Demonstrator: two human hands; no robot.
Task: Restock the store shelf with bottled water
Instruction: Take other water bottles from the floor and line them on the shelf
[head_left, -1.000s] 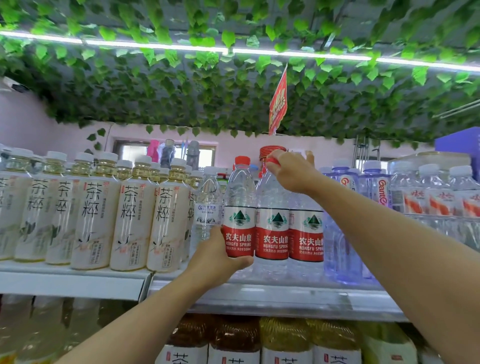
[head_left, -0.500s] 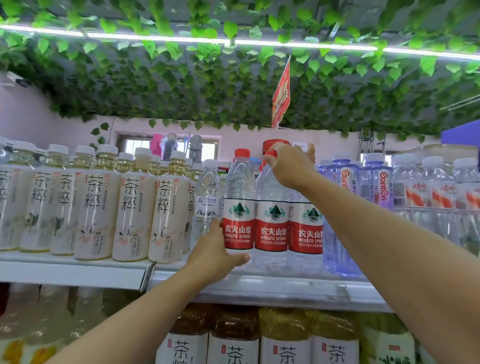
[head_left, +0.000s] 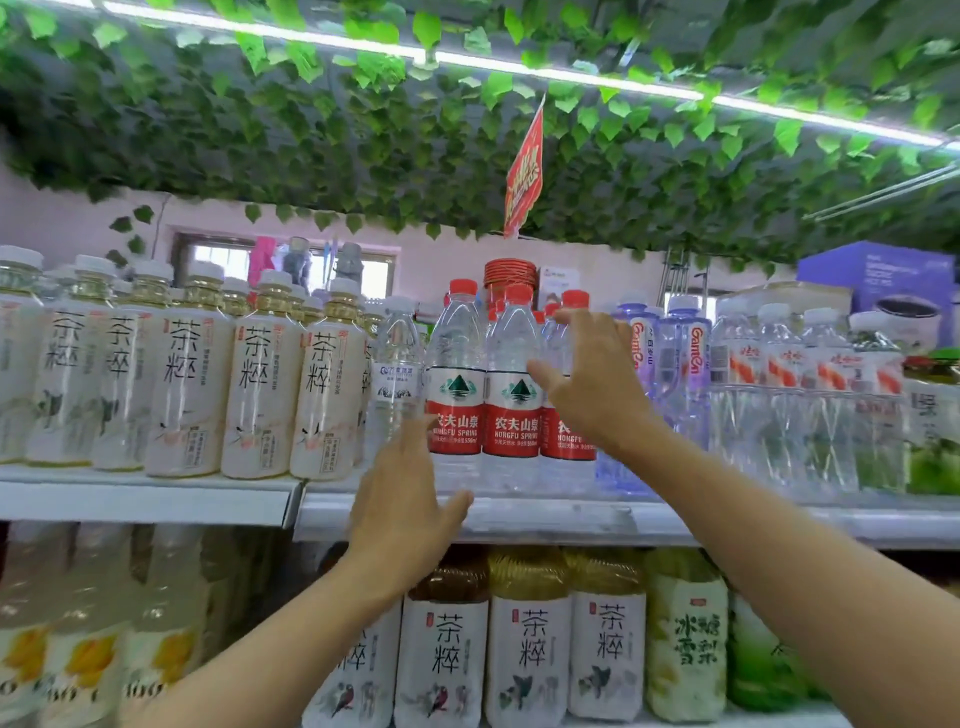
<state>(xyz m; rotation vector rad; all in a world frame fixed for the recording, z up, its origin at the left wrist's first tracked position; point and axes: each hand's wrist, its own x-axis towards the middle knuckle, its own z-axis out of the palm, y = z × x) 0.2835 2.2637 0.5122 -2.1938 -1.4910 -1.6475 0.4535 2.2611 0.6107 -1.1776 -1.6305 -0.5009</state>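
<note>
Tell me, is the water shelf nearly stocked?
Mostly, it seems. Three red-capped Nongfu Spring bottles already stand upright at the front of the top shelf. Both hands are open and hold nothing: the left hand by the shelf edge, the right hand before the rightmost bottle. Whether more bottles remain to load is out of view.

Three clear red-capped water bottles (head_left: 511, 395) with red-white labels standing upright, touching side by side, on shelf (head_left: 675, 522) front edge

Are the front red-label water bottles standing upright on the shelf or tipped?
Upright: the red-label water bottles stand with red caps up and bases on the shelf, labels level.
</note>
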